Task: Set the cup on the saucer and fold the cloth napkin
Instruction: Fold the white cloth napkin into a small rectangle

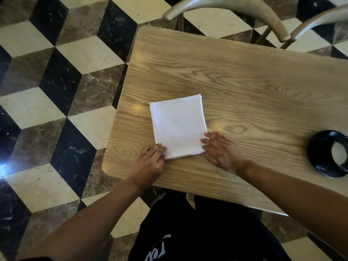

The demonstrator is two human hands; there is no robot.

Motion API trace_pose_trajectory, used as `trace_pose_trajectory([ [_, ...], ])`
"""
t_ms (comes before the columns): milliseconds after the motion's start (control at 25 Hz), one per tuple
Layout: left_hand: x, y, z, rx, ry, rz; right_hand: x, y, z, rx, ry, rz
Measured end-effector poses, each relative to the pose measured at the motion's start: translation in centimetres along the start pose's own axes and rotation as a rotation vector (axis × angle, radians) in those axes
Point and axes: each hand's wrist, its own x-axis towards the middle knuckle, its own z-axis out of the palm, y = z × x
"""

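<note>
Head view shows both sets of fingers laid flat and close together, pressing down, clamped on nothing. The left hand [151, 160] rests its fingertips on the near left corner of the napkin [178, 126]; the right hand [221, 150] presses the near right corner. The napkin is a white folded square near the table's [244, 76] left end. It looks soft, light and limp, so I'd lift it by the corners and smooth each crease. The black cup [328, 153] sits well apart at the right edge, likely fragile; I cannot tell whether a saucer is under it.
</note>
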Motion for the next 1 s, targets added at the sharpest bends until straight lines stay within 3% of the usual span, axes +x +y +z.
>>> trace_pose_trajectory([
  [200,-0.2,0.7,-0.4,-0.008,-0.058,-0.088,0.5,-0.9,-0.2,-0.007,-0.030,0.084],
  [400,3.0,4.3,-2.3,-0.088,-0.198,-0.295,1.5,-3.0,-1.8,0.068,-0.022,0.204],
  [600,7.4,7.1,-2.5,-0.326,-0.293,-0.183,2.7,-4.9,-2.6,0.174,-0.033,0.168],
  [840,2.9,2.2,-2.2,-0.192,-0.291,-0.150,0.9,-3.8,-4.9,0.154,-0.010,0.181],
  [1000,0.0,0.4,-3.2,-0.222,-0.193,-0.074,-1.8,-4.6,-4.9,0.184,-0.006,0.287],
])
